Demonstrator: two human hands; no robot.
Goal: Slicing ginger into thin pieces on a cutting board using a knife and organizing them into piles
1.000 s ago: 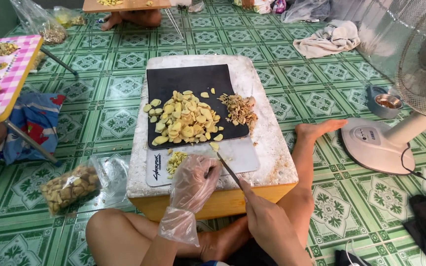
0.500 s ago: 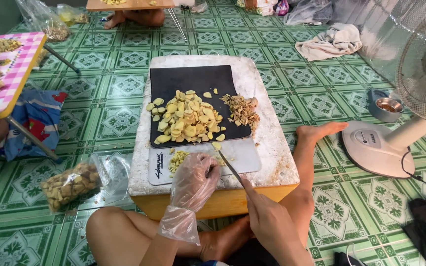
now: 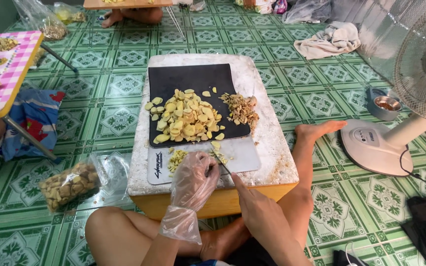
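At the near edge of the tabletop (image 3: 272, 148), slicing is the step in hand. Left hand (image 3: 193, 180), in a clear plastic glove, fingers curled down on a small pale piece at the white board (image 3: 242, 155); the piece itself is mostly hidden under the glove. Right hand (image 3: 260, 212), bare, fingers closed round a knife (image 3: 221, 166), blade angled in towards the gloved fingertips. Blade and fingertips sit very close, so my read is that the next cut calls for a short, controlled stroke with the left fingers tucked back.

Cut bits (image 3: 176, 158): small yellowish heap just left of the glove, on the white board.

Beyond that, black mat (image 3: 193, 81) carries the main pile of slices (image 3: 186, 118): flat, pale yellow, roundish, loosely heaped, a few strays at the edges. Right of it, touching the mat's edge, a smaller heap of peelings (image 3: 240, 108), browner and ragged.

Judging by the pile, the work is well along.

Floor (image 3: 124, 64), left of the tabletop: clear bag (image 3: 67, 184) of whole pale lumps, apparently the uncut stock. Fan (image 3: 390, 133) stands at right.
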